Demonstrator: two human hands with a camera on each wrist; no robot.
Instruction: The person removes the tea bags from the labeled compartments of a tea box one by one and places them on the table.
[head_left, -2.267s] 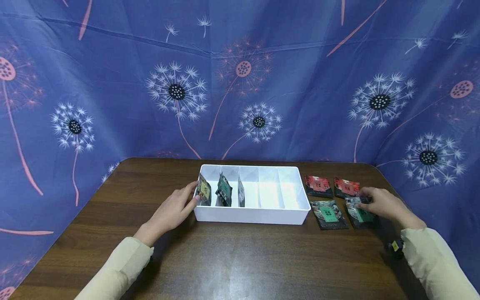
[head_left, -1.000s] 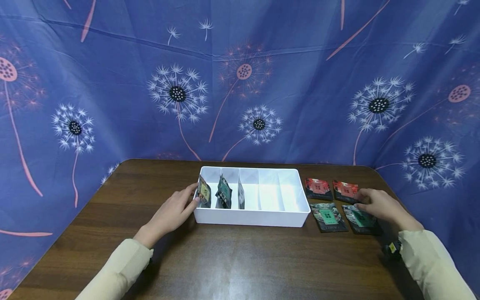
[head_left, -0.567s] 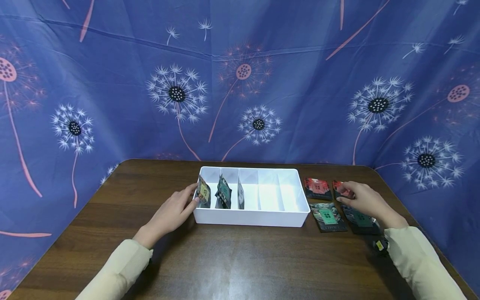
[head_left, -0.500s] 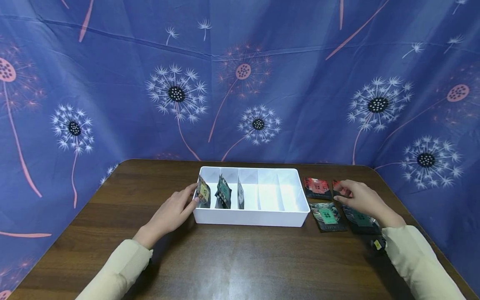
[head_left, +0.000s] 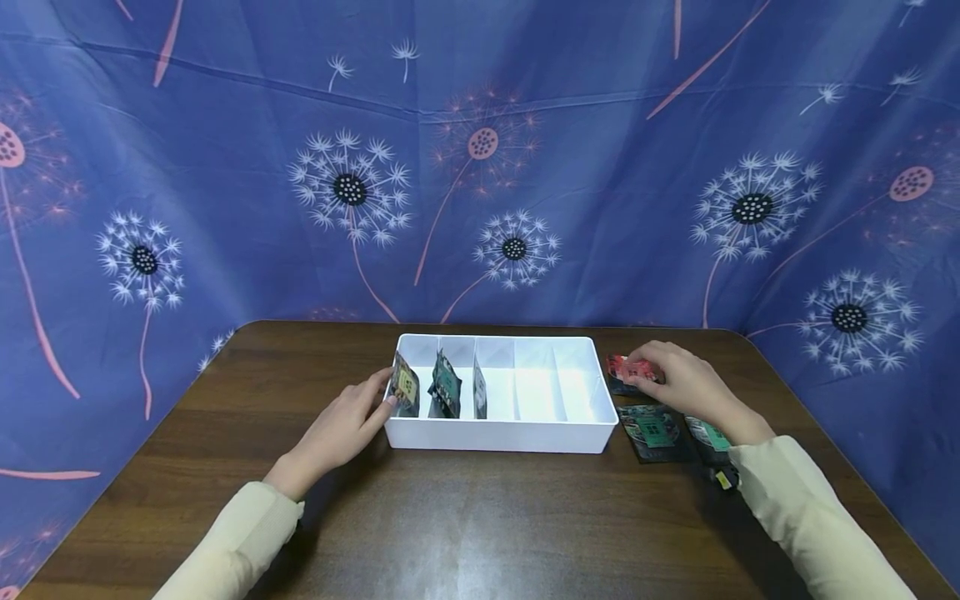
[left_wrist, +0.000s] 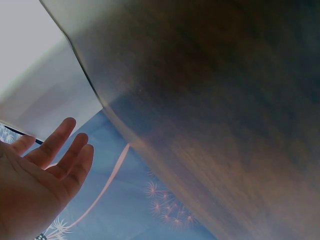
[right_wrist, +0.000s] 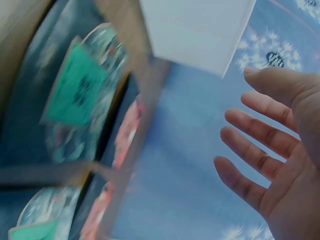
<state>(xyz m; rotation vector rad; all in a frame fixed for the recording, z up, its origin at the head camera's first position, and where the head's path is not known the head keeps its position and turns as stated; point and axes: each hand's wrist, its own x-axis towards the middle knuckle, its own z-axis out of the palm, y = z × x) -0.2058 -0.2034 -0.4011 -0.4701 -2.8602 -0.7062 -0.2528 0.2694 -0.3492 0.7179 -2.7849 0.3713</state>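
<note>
A white divided box [head_left: 495, 435] stands on the table. My left hand [head_left: 341, 429] rests against its left end, fingers fairly straight in the left wrist view. Three packets stand upright in the box: one with a yellow label [head_left: 406, 387], one dark green [head_left: 446, 387], and one pale, seen edge-on [head_left: 480, 392]. My right hand [head_left: 686, 379] is over the flat packets to the right of the box, holding nothing, fingers spread in the right wrist view. Under or near it lie a red packet [head_left: 621, 385], a green-labelled packet [head_left: 654, 433] and another green-labelled packet [head_left: 708, 435]. The second red packet is hidden by the hand in the head view.
The wooden table [head_left: 480, 517] extends in front of the box and to its left. A blue cloth [head_left: 615, 183] with dandelion prints hangs behind the table's far edge. The box's compartments on the right hold no visible packets.
My right hand has moved left, from the right-hand packets to near the left red packet and toward the box. My left hand has stayed at the box's left end.
</note>
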